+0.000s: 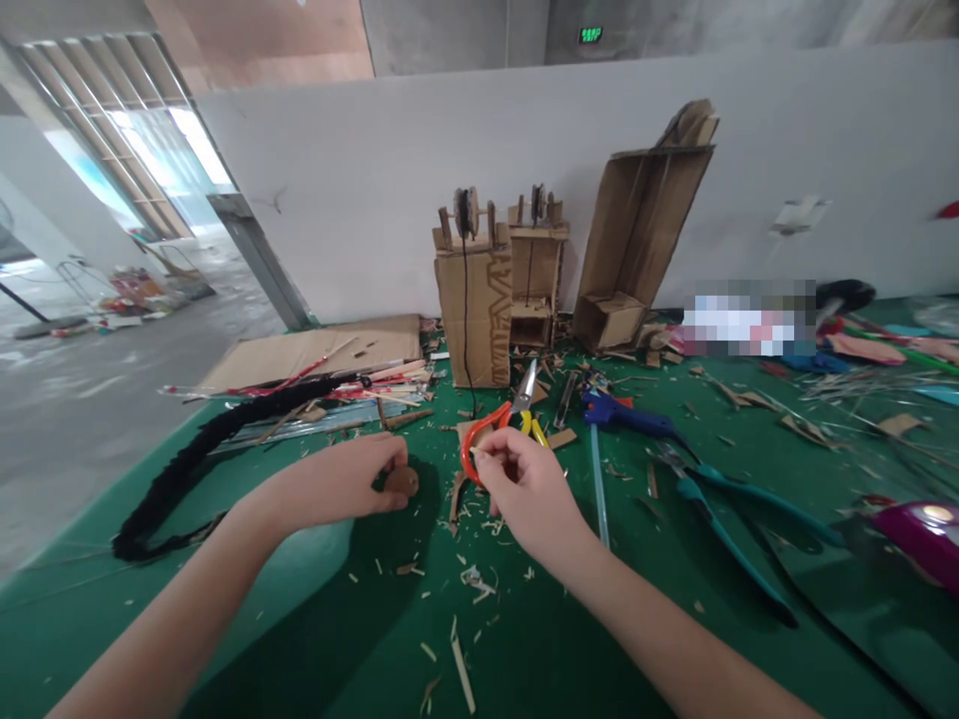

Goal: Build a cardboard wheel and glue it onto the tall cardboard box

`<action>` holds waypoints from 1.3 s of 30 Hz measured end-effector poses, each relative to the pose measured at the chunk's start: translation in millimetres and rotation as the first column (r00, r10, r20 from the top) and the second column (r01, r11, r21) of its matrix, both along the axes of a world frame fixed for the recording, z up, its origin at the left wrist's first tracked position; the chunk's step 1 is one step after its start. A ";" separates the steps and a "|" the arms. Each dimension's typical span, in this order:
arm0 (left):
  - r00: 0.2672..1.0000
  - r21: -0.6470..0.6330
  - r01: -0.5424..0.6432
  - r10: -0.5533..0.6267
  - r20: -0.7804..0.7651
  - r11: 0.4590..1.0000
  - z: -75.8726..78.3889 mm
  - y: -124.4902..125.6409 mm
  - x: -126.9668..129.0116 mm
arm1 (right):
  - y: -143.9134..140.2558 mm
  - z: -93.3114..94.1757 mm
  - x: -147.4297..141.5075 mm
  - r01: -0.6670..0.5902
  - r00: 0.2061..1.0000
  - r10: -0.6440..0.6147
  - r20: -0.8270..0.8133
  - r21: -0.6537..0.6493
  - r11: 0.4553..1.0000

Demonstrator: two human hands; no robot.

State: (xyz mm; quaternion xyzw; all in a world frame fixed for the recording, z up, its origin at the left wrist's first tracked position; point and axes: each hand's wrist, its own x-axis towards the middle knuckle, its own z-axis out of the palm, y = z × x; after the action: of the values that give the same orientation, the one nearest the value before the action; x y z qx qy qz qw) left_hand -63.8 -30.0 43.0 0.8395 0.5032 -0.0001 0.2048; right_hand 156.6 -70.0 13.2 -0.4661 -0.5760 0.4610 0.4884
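Note:
My left hand point(349, 479) is closed round the edge of a small brown cardboard disc point(403, 483), just above the green table. Across a small gap to its right, my right hand point(528, 484) is pinched at the fingertips. A tiny pale bit shows at those fingertips, too small to name. Behind this hand lie scissors point(527, 385) with orange handles, blades pointing away; the hand hides part of one handle. Yellow handles point(537, 431) of another tool show beside them.
A cardboard tower point(474, 320) with a spool and black cord stands behind my hands, beside other cardboard structures point(642, 230). Right lie a blue glue gun point(629, 414) and teal-handled pliers point(730, 529). A fuzzy black strip point(202, 449) lies left. Scraps litter the table.

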 end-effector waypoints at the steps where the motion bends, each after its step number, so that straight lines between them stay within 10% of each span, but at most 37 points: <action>1: 1.000 0.011 0.004 -0.004 0.013 1.000 0.4 -0.3 2.3 | -0.2 -0.1 0.0 -0.005 1.000 0.004 0.026 0.021 1.000; 13: 0.889 0.222 -0.084 -0.028 0.458 0.971 -3.5 -16.2 38.2 | -7.1 -7.7 1.0 -0.104 0.923 -0.071 0.378 0.423 0.900; 32: 0.703 -0.203 0.001 0.144 0.697 0.979 -11.0 -23.0 57.1 | -4.8 -10.0 4.9 -0.079 0.903 -0.119 0.413 0.432 0.898; 39: 0.727 -0.087 -0.073 0.113 0.678 0.994 -9.6 -28.7 66.8 | -3.1 -14.6 5.3 0.019 0.863 -0.247 0.440 0.460 0.888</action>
State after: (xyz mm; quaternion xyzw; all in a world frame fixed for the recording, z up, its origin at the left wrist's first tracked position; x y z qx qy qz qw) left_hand 3.0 -58.8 33.4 0.7490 0.4345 0.3041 0.3971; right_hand 162.0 -73.1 -1.3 -0.4836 -0.7346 0.1504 0.4516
